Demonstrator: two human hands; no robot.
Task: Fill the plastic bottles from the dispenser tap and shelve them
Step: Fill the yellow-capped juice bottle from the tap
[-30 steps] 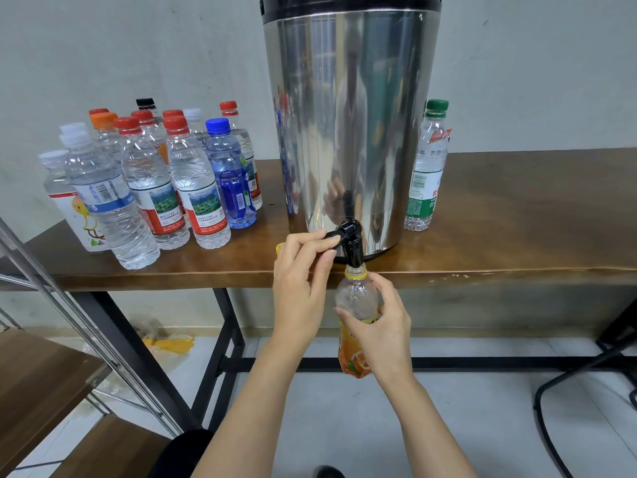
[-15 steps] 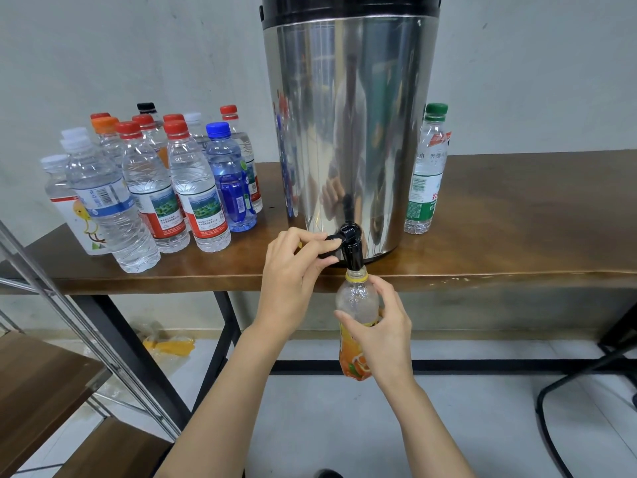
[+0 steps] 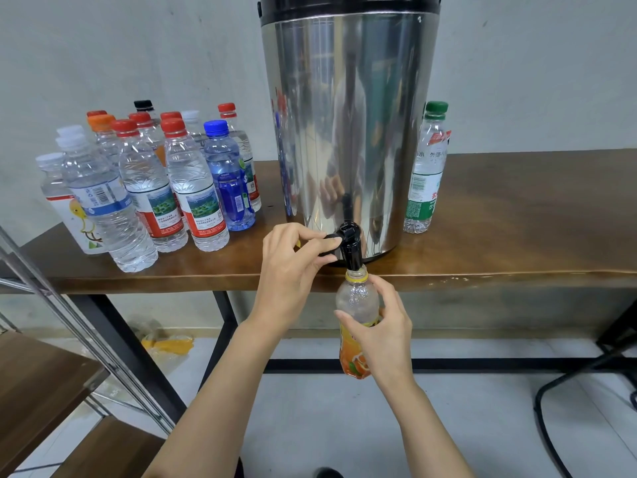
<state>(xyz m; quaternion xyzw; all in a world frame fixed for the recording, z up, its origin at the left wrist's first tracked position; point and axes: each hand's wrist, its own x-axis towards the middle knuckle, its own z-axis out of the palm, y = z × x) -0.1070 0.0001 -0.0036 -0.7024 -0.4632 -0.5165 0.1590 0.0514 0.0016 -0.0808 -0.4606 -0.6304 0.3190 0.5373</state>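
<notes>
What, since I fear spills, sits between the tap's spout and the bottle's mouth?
Nothing visible. The right hand holds the bottle with its uncapped mouth at the spout of the tap; the left hand pinches the lever off to the side, clear of the opening.

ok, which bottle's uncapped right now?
The orange-labelled bottle, held by the right hand with its mouth under the black tap. Every bottle standing on the table, the green-capped one included, has its cap on.

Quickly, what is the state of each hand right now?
Left hand: pinching the black plastic tap lever of the steel dispenser.
Right hand: gripping the clear plastic bottle with orange label.
</notes>
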